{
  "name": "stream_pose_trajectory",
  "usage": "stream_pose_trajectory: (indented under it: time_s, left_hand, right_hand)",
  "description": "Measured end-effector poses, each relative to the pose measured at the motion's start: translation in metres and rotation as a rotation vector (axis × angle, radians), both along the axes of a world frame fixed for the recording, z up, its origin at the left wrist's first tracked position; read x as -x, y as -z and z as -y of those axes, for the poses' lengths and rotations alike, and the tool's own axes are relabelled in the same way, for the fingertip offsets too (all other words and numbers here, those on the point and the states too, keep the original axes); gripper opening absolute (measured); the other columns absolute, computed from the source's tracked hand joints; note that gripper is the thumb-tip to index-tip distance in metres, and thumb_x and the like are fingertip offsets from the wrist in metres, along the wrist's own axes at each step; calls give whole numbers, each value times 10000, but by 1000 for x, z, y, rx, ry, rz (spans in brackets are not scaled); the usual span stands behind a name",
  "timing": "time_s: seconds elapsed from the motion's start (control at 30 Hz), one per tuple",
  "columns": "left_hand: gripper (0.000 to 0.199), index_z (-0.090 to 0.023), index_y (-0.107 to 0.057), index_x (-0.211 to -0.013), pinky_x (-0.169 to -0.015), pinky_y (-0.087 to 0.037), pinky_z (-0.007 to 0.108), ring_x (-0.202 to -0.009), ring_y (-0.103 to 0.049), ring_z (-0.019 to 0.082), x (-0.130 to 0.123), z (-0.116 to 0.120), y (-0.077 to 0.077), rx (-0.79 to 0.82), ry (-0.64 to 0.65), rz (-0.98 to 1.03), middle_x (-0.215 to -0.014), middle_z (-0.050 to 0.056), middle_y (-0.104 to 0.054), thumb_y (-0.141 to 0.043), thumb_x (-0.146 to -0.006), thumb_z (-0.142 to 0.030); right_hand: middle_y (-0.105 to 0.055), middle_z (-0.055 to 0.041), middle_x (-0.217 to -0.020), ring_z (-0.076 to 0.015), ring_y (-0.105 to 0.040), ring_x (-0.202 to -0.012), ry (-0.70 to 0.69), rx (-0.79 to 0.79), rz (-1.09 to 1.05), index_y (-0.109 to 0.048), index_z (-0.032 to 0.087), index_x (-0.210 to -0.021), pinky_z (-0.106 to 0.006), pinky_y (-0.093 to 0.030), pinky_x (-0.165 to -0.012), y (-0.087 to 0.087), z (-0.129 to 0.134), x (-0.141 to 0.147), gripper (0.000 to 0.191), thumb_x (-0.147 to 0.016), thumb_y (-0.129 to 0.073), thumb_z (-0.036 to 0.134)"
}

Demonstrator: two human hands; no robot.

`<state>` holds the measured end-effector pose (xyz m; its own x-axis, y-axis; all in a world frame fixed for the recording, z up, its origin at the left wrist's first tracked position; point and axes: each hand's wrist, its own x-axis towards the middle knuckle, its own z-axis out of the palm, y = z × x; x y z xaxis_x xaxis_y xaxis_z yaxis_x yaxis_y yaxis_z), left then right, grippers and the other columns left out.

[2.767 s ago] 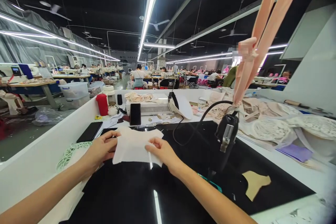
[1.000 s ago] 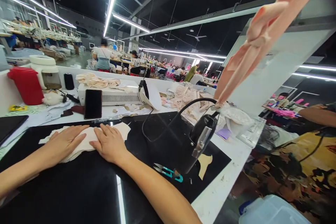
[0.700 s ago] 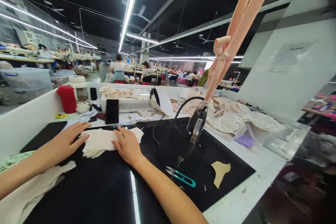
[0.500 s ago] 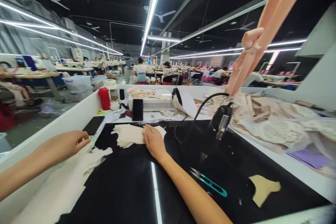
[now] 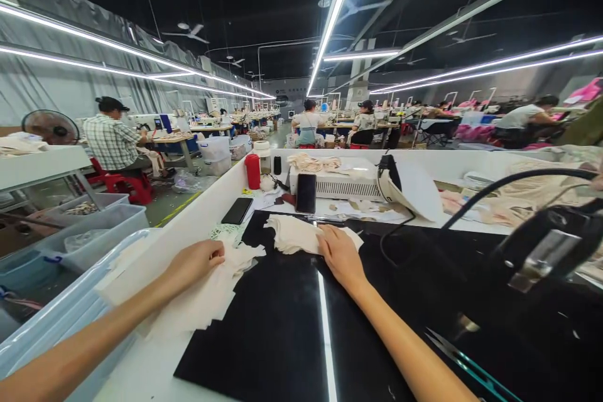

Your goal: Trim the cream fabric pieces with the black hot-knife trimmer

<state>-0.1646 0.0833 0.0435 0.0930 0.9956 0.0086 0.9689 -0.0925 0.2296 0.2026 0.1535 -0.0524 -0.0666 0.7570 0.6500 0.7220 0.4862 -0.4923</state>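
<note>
My right hand (image 5: 342, 255) lies with its fingers stretched over a small stack of cream fabric pieces (image 5: 293, 235) on the black table mat (image 5: 277, 320). Over on the left, my left hand (image 5: 198, 257) is closed, thumb and fingertips together, at the upper end of a larger pile of cream fabric pieces (image 5: 207, 298). What its fingers hold, if anything, is hidden. Teal thread snips (image 5: 471, 364) rest on the mat right of my right forearm. A black corded device with a metal plate (image 5: 532, 257) hangs at the right, blurred.
Behind the mat stand a phone (image 5: 306, 193), a white vented machine (image 5: 348, 187) and a red bottle (image 5: 252, 171). Another dark phone (image 5: 237, 210) lies near the white side wall (image 5: 221, 182). Plastic bins (image 5: 97, 226) stand left; a seated co-worker (image 5: 113, 138) is beyond.
The view has swung left, bringing the bins and a co-worker in; the pink strips have left view. My left hand has come lower onto the larger pile. My right hand stays on its stack.
</note>
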Motion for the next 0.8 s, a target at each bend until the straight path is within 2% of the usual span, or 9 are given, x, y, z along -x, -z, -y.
stream_pose_trajectory:
  time_s: [0.13,0.27,0.37,0.47,0.5,0.57,0.67,0.73,0.8]
  left_hand:
    - [254,-246,-649,-929,-737,-410,329,-875,-635,241,-13,9,-15,-88,38,75,-1005,27,-723,-484,-970,-434]
    - [323,-276,-656,-967,-784,-433,338,-927,-647,256,-38,23,-28,-126,130,185,-1046,14,-719,-453,-983,-527]
    - [316,-279,-670,-940,-775,-436,341,-883,-642,248,-62,32,-30,-112,198,266,-1016,14,-707,-472,-969,-524]
    - [296,-270,-674,-895,-787,-436,344,-874,-627,239,-85,37,-24,-69,260,356,-978,18,-688,-483,-949,-490]
    - [291,-265,-673,-876,-789,-439,344,-873,-622,238,-93,38,-22,-44,272,391,-959,19,-683,-495,-942,-487]
    - [298,-255,-675,-858,-764,-457,337,-859,-618,237,-106,39,-17,35,279,474,-905,21,-673,-543,-918,-516]
    - [424,-243,-678,-970,-663,-504,306,-862,-647,244,-120,40,-9,222,257,635,-915,33,-684,-574,-879,-644]
    - [557,-232,-666,-1059,-653,-533,297,-909,-681,249,-127,44,-4,358,235,742,-1019,60,-721,-511,-896,-741]
    - [671,-211,-683,-1050,-730,-561,321,-935,-709,248,-134,49,0,473,228,821,-1071,89,-752,-395,-935,-805]
  right_hand:
    - [-705,-158,-1296,-313,-624,-1289,-91,60,-100,-688,151,-1245,-609,-428,-1161,-11,4,-1,411,-1055,-520,474]
    - [-754,-158,-1161,-307,-651,-1171,-246,176,-209,-764,195,-1054,-533,-462,-1115,-29,25,8,471,-1016,-511,591]
    - [-762,-110,-895,-254,-688,-904,-374,369,-329,-775,204,-869,-420,-548,-896,-39,54,28,602,-999,-454,697]
    - [-710,-87,-708,-205,-672,-705,-534,620,-464,-757,177,-712,-309,-504,-616,-43,85,49,800,-948,-359,830]
    - [-692,-79,-683,-187,-646,-660,-567,682,-513,-754,167,-701,-291,-479,-579,-45,94,53,810,-920,-387,855]
    - [-662,-46,-664,-144,-584,-605,-579,756,-617,-761,155,-754,-258,-423,-544,-48,108,57,715,-842,-580,841]
    - [-622,-6,-659,-104,-522,-590,-551,802,-764,-755,149,-819,-236,-382,-545,-54,122,50,612,-751,-769,757]
    - [-612,3,-672,-96,-514,-600,-551,828,-841,-747,150,-845,-232,-379,-555,-57,130,42,588,-742,-798,727]
    - [-607,9,-682,-89,-510,-597,-563,857,-901,-733,152,-852,-233,-379,-561,-60,138,36,573,-725,-827,703]
